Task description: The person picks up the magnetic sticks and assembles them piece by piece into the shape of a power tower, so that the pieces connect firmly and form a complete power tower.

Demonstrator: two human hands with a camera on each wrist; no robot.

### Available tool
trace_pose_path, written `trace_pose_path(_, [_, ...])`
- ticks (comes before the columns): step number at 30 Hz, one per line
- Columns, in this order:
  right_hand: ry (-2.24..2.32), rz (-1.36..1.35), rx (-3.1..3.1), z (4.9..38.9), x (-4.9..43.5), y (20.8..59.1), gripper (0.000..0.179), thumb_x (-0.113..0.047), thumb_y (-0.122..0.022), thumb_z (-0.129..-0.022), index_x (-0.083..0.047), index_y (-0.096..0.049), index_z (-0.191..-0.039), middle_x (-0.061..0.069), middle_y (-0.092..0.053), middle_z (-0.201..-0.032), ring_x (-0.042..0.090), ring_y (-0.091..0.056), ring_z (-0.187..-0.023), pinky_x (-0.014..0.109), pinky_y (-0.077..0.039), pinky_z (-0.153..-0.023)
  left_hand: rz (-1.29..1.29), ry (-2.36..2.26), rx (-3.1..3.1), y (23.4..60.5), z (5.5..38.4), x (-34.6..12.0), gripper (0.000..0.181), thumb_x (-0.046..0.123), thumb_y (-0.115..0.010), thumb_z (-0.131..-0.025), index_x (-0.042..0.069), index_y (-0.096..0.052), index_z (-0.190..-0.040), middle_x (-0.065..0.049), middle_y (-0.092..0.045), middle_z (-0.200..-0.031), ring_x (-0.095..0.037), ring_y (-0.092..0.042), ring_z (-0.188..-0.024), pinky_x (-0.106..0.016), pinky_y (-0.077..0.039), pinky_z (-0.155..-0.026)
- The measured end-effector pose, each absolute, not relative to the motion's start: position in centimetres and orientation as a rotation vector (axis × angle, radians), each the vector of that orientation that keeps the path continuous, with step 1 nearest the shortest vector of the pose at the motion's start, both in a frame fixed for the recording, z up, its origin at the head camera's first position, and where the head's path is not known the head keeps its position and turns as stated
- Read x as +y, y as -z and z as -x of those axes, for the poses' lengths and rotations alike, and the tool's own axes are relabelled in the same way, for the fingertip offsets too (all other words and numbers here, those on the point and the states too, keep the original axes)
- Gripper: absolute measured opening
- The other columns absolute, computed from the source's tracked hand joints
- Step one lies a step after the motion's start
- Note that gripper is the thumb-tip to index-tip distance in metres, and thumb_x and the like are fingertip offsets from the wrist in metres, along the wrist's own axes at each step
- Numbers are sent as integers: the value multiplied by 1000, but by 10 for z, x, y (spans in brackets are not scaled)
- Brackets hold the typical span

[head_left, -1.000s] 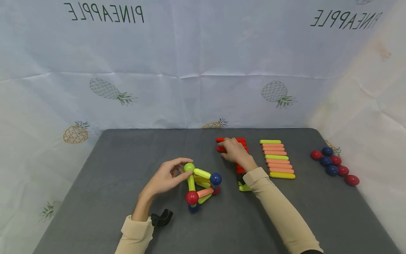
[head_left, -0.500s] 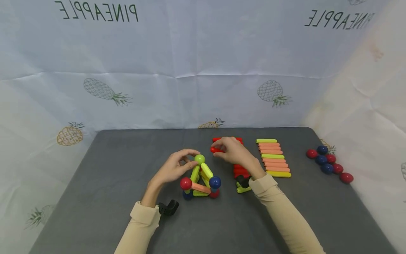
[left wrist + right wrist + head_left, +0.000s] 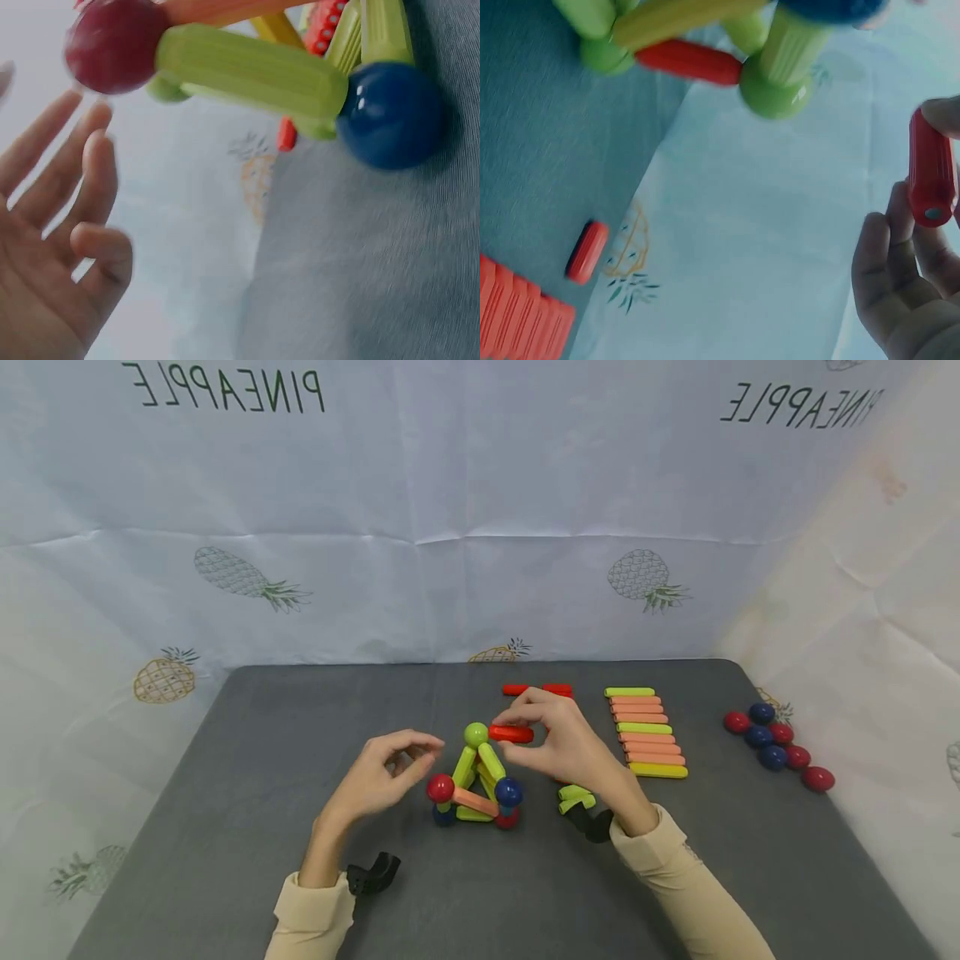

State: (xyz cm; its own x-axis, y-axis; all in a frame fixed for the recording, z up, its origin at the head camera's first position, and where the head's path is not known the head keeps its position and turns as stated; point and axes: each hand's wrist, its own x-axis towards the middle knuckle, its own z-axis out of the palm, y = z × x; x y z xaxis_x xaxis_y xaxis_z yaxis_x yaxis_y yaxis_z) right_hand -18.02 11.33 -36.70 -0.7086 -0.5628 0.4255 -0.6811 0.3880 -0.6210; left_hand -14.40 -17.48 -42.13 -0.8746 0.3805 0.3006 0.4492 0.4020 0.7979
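Observation:
Between the hands stands a frame of coloured rods and balls, with a green ball (image 3: 476, 734) on top and a red ball (image 3: 440, 787) and a blue ball (image 3: 508, 792) at its near corners. My right hand (image 3: 562, 743) pinches a short red rod (image 3: 512, 733) between thumb and fingers. The rod's left end lies beside the top green ball; whether they touch, I cannot tell. A small round metallic spot shows on the rod's end (image 3: 932, 214) in the right wrist view. To the frame's left hovers my left hand (image 3: 386, 777), fingers loosely bent and holding nothing.
Red rods (image 3: 517, 315) lie in a row, mostly hidden behind the right hand in the head view. Right of them is a row of orange and yellow-green rods (image 3: 647, 727). Red and blue balls (image 3: 772, 757) cluster at the table's right edge. Loose green rods (image 3: 576, 798) lie near the right wrist.
My right hand has taken a red rod from the row and brought it left and nearer to the top green ball. My left hand has let go of that ball and drawn back left.

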Motion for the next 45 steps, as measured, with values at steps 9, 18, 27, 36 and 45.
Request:
trace_pose_path(9, [-1341, -1276, -2494, 155, 95, 367, 20, -6, -79, -85, -12, -79, -103, -3, -69, -90, 4, -55, -75, 22, -49, -60, 921, 1371, -2705, 409, 121, -177, 39, 29, -88, -81, 21, -72, -116, 8, -69, -103, -9, -57, -86, -29, -47, -60])
trace_pose_path(18, [-1153, -1337, -2589, 141, 77, 377, 18, -14, -83, -85, -14, -81, -103, -4, -71, -89, 4, -54, -78, 18, -47, -65, 884, 1320, -2774, 408, 120, -171, 36, 23, -87, -83, 24, -72, -115, 9, -70, -102, -23, -62, -84, -21, -44, -57])
trace_pose_path(27, [-969, -1314, -2639, 139, 70, 382, 21, -15, -84, -83, -14, -81, -104, -4, -69, -84, 6, -51, -69, 15, -39, -60, 882, 1311, -2776, 411, 120, -171, 35, 24, -87, -83, 24, -72, -115, 10, -70, -102, -17, -62, -84, -22, -44, -58])
trace_pose_path(36, [-943, -1302, -2647, 141, 70, 384, 18, -15, -85, -83, -13, -81, -100, -3, -72, -86, 2, -53, -68, 14, -41, -62, 862, 1317, -2801, 409, 121, -173, 35, 24, -87, -83, 23, -72, -115, 8, -71, -104, -22, -64, -86, -21, -45, -60])
trace_pose_path(45, [-957, -1344, -2665, 144, 71, 383, 17, -15, -85, -84, -14, -82, -101, -3, -74, -90, 2, -57, -71, 15, -43, -68, 869, 1335, -2805, 408, 123, -174, 38, 23, -86, -83, 14, -72, -117, 7, -71, -105, -25, -64, -86, -22, -46, -60])
